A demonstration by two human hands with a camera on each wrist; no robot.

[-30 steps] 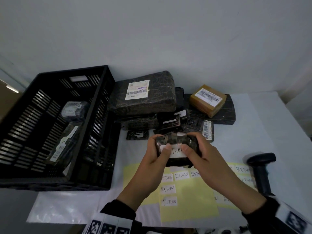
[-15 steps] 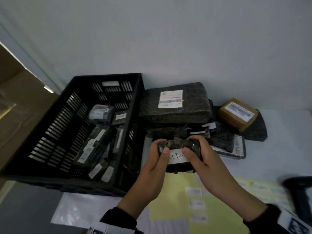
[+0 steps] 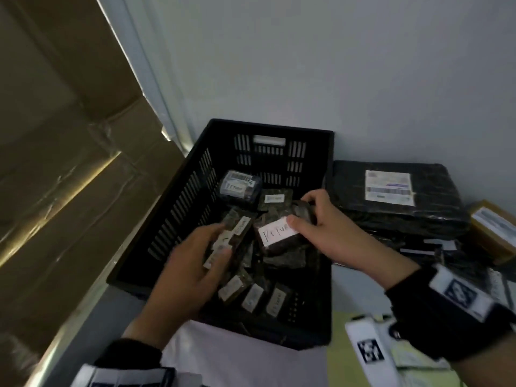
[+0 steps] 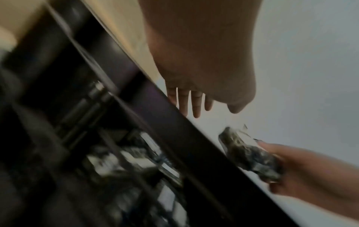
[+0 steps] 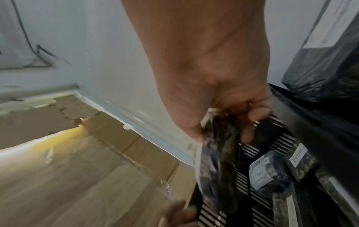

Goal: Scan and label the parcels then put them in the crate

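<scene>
One labelled parcel [image 3: 279, 234] pinched in right grip [image 3: 321, 230] above black crate [image 3: 178, 208]; left grip [image 3: 190, 263] slack-fingered, holding nothing.

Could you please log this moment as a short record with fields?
right hand: grips parcel above crate
parcel label: white, handwritten
left hand: open over crate, holds nothing
crate contents: several labelled parcels
beside crate: large parcel, brown box
stage: parcel not yet released
</scene>
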